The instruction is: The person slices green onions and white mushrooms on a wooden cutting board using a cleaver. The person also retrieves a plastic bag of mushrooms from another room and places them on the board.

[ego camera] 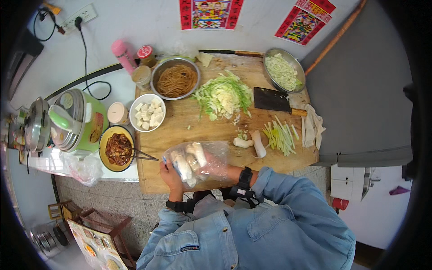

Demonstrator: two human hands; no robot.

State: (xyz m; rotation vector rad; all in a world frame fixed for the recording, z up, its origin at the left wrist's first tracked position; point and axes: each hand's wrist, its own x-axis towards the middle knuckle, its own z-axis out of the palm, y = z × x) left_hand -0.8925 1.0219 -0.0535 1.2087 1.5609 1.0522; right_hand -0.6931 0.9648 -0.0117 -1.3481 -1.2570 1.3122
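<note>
A clear plastic bag [216, 148] with several pale king oyster mushrooms [182, 167] in it lies over the near edge of a wooden cutting board [152, 182]. My left hand [170, 175] grips the bag's left side. My right hand [211, 163] reaches inside the bag, seen through the plastic beside the mushrooms; its fingers are partly hidden, so its hold is unclear. Two loose mushrooms [259, 144] rest right of the bag, next to cut green-white strips [280, 136]. Shredded cabbage [222, 96] is heaped farther back, left of a cleaver [271, 99].
Around the board stand a bowl of tofu cubes [147, 113], a bowl of brown noodles [177, 79] and a bowl of chopped greens [283, 71]. To the left, chopsticks [145, 154] project from a yellow bowl of dark food [118, 148]. A cloth [312, 128] hangs at the right edge.
</note>
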